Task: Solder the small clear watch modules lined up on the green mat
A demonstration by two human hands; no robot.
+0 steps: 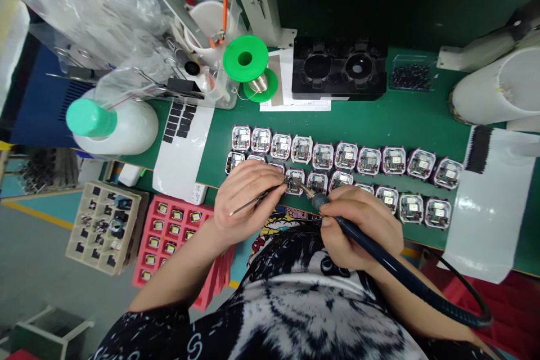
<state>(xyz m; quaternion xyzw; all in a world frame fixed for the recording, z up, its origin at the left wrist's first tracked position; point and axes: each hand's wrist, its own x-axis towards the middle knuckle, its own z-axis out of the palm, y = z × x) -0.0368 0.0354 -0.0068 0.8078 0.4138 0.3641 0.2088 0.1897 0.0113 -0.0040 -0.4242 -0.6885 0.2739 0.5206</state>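
Two rows of small watch cases with exposed circuit boards lie along the green bench. My right hand (365, 222) grips a dark blue soldering iron (375, 250), its metal tip over one watch case (295, 182) in the nearer row. Closed around thin metal tweezers (245, 206), my left hand (247, 197) reaches the same case from the left. The tweezers' points and the iron's tip meet at the case's board; exactly what they touch is too small to tell. My left fingers partly cover neighbouring cases.
Behind the rows stand a green solder spool (246, 58), a black fixture (340, 70) and a small tray of dark parts (411, 76). A white bottle (135, 126) is at left. Below the bench edge sit pink trays (166, 216) and a beige tray (90, 256).
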